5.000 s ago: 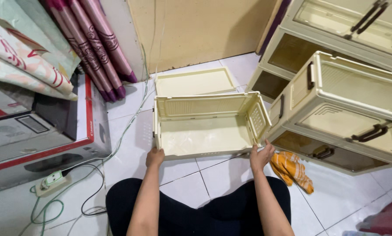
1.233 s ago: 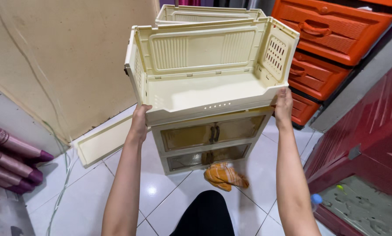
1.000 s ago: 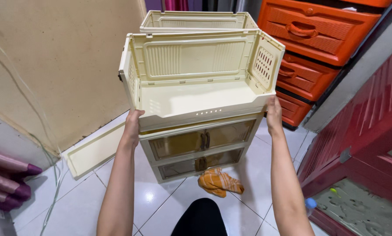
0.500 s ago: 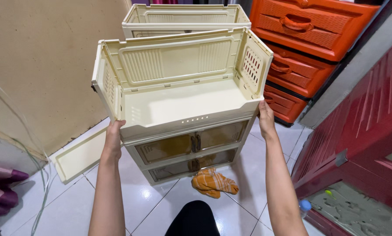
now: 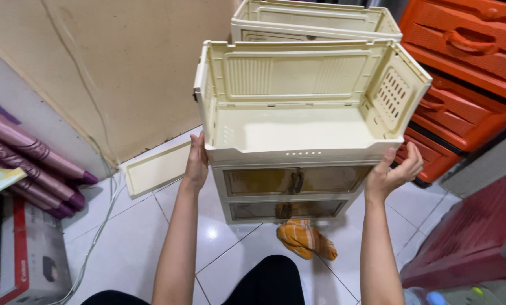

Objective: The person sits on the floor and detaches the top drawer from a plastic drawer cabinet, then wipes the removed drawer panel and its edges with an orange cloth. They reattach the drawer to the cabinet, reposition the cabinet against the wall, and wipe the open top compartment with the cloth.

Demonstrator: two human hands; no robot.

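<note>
Head view: your left hand [image 5: 196,164] grips the crate [image 5: 298,107] at its front left corner, fingers closed on the edge. Your right hand [image 5: 394,169] is spread open, only touching the front right corner. The crate sits over the stacked drawers [image 5: 289,189], seemingly not seated. With one side unclamped, it could tip right towards the orange drawers [image 5: 461,85], or drop on the cloth [image 5: 306,240].

We saw white floor tiles [image 5: 123,254] across the lower frame, a tan wall panel [image 5: 123,68] at upper left, orange drawers [image 5: 461,85] at upper right, and rolled purple mats [image 5: 33,164] at left.
</note>
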